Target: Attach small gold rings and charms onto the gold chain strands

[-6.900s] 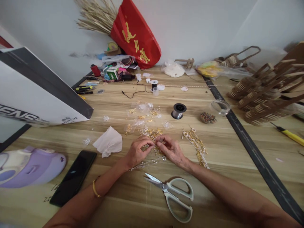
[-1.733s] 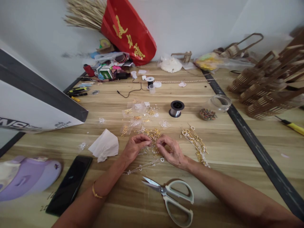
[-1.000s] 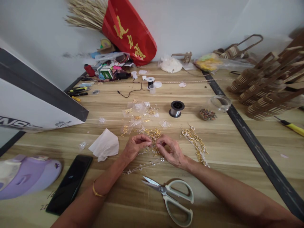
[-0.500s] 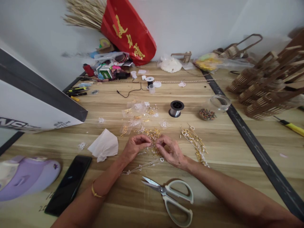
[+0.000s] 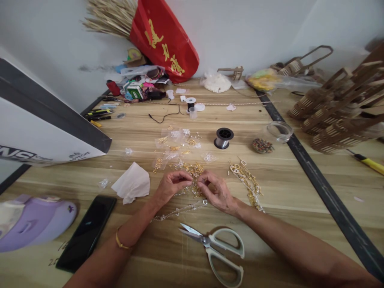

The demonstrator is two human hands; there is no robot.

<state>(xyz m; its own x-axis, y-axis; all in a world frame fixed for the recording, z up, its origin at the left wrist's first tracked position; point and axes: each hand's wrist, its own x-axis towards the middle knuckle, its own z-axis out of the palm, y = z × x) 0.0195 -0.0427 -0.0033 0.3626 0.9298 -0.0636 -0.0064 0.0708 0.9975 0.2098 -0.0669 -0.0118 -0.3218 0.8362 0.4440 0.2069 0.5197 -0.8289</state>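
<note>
beads [image 5: 197, 169] lie between left hand [image 5: 171, 186] and right hand [image 5: 216, 191] — both curled, any hold unclear.

L forearm [image 5: 141, 222] bare w/ thin gold-col. bangle [image 5: 119, 241], poss. small knot on it; R forearm [image 5: 270, 230] bare.

Passable, probably, between spool [image 5: 222, 143] and jar [image 5: 272, 138].

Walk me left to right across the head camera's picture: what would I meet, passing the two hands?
Purple container, black phone, pale sheet, left hand, right hand, gold and silver chains, clear jar, yellow-handled tool.
</note>
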